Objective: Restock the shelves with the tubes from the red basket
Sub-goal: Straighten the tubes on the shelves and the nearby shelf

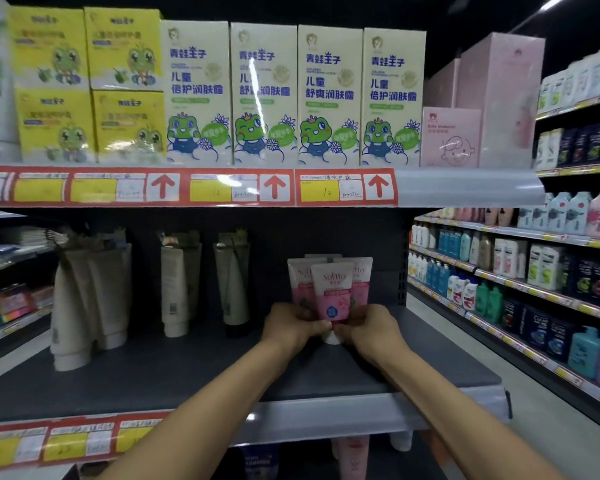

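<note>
A pink and white tube (332, 292) marked "softto" stands cap-down on the dark grey shelf (187, 372), in front of two or three matching pink tubes (300, 277). My left hand (293, 325) and my right hand (369, 327) both grip the lower part of the front tube, fingertips meeting near its white cap. The red basket is not in view.
Cream tubes (84, 299) and more tubes (174, 289) stand at the shelf's left and middle. Frog-printed boxes (264, 95) and pink boxes (452, 136) fill the shelf above. An aisle of bottles (534, 278) runs along the right. Pink tubes (352, 455) show on the shelf below.
</note>
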Available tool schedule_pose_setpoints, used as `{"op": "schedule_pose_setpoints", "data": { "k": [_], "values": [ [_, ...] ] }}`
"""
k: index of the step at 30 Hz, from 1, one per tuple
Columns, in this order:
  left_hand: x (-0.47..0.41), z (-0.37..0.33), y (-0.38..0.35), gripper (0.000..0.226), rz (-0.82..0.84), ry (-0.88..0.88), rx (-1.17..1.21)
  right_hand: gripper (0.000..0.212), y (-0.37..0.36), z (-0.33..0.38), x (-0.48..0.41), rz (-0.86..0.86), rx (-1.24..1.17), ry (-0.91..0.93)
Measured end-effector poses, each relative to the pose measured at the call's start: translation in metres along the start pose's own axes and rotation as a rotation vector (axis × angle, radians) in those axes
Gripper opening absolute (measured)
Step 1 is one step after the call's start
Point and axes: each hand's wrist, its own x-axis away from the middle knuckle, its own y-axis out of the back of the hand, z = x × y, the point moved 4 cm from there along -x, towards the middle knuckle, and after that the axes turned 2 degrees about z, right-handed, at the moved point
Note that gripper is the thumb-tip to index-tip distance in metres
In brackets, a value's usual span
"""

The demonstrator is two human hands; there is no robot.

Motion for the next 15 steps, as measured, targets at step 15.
{"op": "schedule_pose_setpoints", "data": {
  "k": [15],
  "values": [
    [0.061, 0.003, 0.128, 0.010, -0.150, -0.138, -0.114, 0.028, -0.055, 0.107, 0.078, -0.126, 0.112, 0.191]
  ]
}}
